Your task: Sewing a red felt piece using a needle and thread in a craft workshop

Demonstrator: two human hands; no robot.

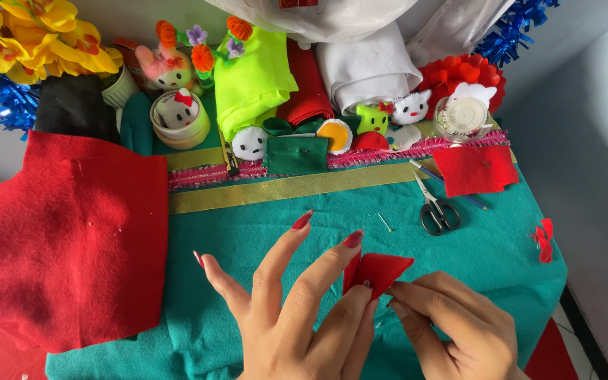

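— What are my hands doing?
— My left hand (pixel 297 309) and right hand (pixel 452 327) pinch a folded red felt piece (pixel 378 271) together, fingers closed on it, above the green worktop (pixel 262 232).
— Anything nearby?
— Scissors (pixel 436 210) at one o'clock, a large red felt sheet (pixel 72 239) at nine. The fold looks midway; steady pinching seems needed.

A surface (pixel 501 253) covered in teal felt filled most of the frame, crossed toward the top by a gold ribbon band (pixel 283 188). Behind it, at the upper edge, rose a pale grey wall (pixel 578 42), which ran down the right side of the frame. In the lower right corner showed a strip of light floor (pixel 564 327). Even, bright light fell over everything, with soft shadows.
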